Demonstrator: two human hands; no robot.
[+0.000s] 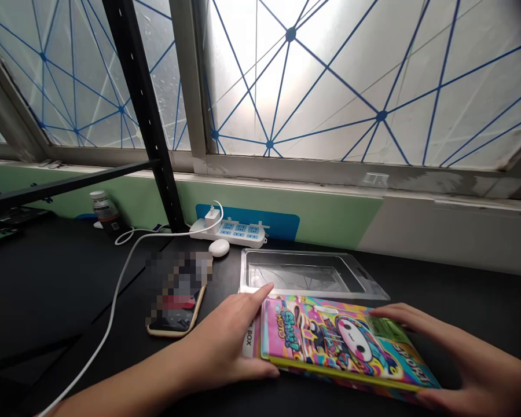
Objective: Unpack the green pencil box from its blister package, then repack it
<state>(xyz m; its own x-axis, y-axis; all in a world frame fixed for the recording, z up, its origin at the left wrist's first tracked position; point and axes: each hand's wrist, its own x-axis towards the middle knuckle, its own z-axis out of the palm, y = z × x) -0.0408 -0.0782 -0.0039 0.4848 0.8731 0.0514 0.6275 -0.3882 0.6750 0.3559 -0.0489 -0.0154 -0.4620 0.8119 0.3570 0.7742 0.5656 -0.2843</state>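
A brightly coloured pencil box [330, 341] with a cartoon figure and lettering on its lid lies near the front of the black table. My left hand [230, 339] grips its left end, thumb along the near edge and fingers at the far edge. At the opposite end, my right hand [473, 359] holds the box the same way, fingers on the far corner and thumb on the near one. The undersides of the fingers are partly hidden. Just behind the box lies a clear plastic packaging tray [295, 275], close to my left fingertips.
Left of the box are a phone [178, 313] in a pale case and a white round case [219, 248]. A power strip [238, 233] with a charger feeds a white cable [113, 313] across the table. A bottle [105, 208] and a black post [150, 116] stand behind.
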